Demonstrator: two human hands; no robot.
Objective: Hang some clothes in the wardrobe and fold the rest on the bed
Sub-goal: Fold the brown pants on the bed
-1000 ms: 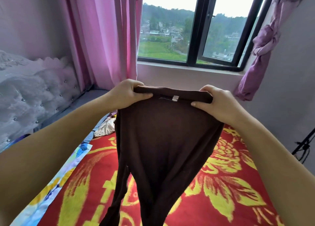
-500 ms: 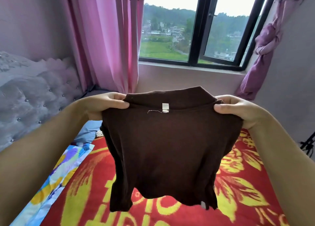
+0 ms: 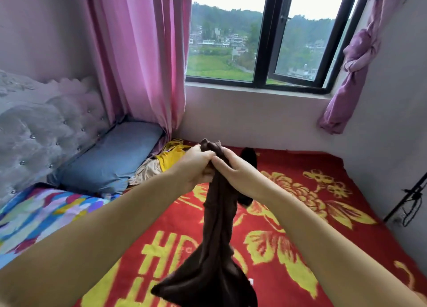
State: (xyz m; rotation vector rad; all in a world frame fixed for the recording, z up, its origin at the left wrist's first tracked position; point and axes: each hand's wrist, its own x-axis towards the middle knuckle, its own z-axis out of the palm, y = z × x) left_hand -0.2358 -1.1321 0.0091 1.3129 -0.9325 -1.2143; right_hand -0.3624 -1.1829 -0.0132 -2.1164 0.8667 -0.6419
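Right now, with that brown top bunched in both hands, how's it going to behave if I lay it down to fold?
Probably very floppy: the brown top hangs limp in a narrow rope from the left hand and right hand. It looks thin and light. It will likely land crumpled on the red blanket and need spreading flat.

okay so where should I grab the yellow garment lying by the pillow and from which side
Take the yellow garment by its raised, bunched upper edge, coming from above on the blanket side. The blue pillow blocks the left, and both hands would first have to release the brown top.
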